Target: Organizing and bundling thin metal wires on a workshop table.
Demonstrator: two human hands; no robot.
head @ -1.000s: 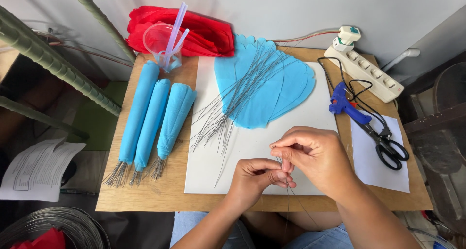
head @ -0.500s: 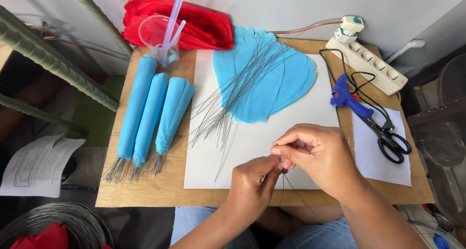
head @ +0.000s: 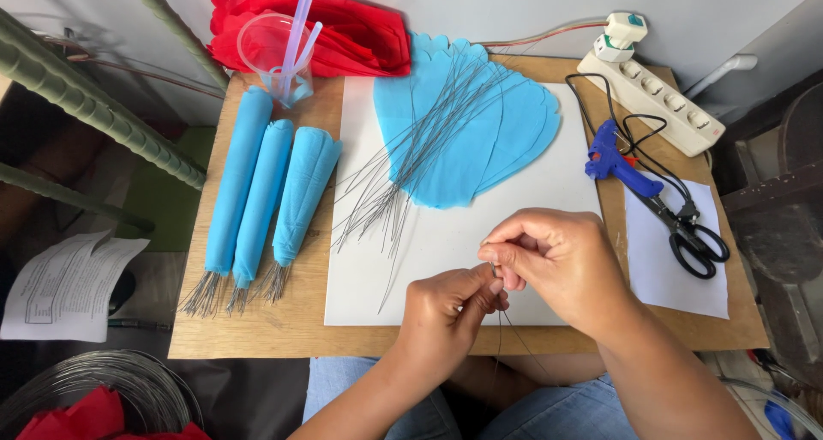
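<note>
Sitting at wooden table (head: 257, 337), largest first: white sheet (head: 480, 260) as work mat, blue petals (head: 480, 140) w/ loose wire bundle (head: 411, 166) on top, near hands. 3 blue rolls (head: 266, 191) parked left, out of way. Glue gun (head: 613, 157), scissors (head: 690, 234) right side, beside right hand (head: 557, 264). Left hand (head: 446, 307) + right hand fingers closed, pinching thin wire (head: 506, 329) at near edge of sheet; wire hangs toward lap.
</note>
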